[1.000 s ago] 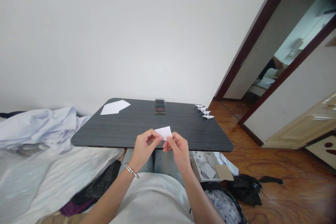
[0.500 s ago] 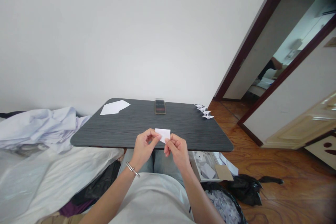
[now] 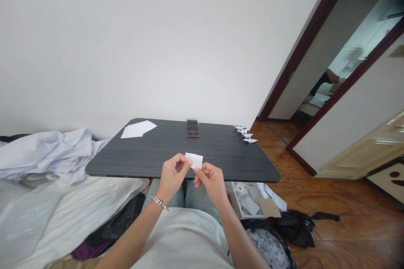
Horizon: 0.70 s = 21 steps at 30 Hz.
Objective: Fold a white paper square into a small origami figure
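Paper slip tilts further, pinched

The slip now leans more than a moment ago, above the near edge of the tabletop. The fingers of the left hand and right hand pinch it from both ends, wrists raised. Farther along the tabletop lie two paper sheets, one phone and four folded paper pieces.

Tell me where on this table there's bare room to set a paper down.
Dark grey wood-grain tabletop: bare between white paper sheets and black smartphone, between the smartphone and small white paper folds, and near left, beside the left hand. Crowded: far right corner, at the folds, and near middle, where it and the right hand hold a white paper slip.
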Motion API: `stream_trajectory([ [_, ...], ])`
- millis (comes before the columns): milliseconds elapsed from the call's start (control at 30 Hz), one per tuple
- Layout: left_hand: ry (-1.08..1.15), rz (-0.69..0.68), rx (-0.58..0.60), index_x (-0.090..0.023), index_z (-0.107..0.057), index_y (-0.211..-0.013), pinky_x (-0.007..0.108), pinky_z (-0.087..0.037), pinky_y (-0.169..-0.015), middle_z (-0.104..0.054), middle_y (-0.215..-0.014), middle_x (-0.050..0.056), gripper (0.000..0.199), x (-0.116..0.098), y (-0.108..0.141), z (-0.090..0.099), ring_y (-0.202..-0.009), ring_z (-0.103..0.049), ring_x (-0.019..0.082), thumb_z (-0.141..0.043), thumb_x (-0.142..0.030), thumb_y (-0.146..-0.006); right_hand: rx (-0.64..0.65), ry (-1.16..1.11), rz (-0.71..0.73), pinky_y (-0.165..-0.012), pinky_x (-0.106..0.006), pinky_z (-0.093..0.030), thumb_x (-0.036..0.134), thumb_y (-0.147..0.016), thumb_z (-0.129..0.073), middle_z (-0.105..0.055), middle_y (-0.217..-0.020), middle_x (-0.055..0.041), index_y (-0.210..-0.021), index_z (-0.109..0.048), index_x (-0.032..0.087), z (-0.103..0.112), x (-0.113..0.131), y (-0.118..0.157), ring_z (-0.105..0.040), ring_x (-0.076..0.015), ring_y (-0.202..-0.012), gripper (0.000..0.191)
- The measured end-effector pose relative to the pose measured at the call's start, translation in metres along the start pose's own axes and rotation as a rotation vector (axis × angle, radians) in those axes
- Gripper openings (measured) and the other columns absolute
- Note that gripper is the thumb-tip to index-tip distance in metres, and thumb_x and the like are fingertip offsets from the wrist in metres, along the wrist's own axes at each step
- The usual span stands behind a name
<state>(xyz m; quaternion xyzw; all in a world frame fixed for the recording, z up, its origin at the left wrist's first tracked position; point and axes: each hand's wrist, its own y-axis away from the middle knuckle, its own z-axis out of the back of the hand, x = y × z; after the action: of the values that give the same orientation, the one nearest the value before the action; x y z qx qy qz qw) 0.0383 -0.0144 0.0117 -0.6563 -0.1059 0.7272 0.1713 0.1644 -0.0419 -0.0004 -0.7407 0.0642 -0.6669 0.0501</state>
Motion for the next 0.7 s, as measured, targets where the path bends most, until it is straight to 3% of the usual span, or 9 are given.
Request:
stream_trajectory([
  [700,0.038,0.081,0.012,-0.014,-0.054,-0.063,0.018,-0.039,-0.049,-0.053,-0.057,-0.002,0.015,0.0052,-0.0022,-0.0016,-0.052,-0.048,0.009,-0.061,-0.027,-0.068,0.003,0.036,-0.001,-0.031,-0.015,-0.033,0.038,-0.074,-0.054,-0.050,-0.038,0.0054,-0.062,-0.052,0.015,0.0013,-0.0053,-0.0024,-0.041,-0.0055,-0.029,0.026],
])
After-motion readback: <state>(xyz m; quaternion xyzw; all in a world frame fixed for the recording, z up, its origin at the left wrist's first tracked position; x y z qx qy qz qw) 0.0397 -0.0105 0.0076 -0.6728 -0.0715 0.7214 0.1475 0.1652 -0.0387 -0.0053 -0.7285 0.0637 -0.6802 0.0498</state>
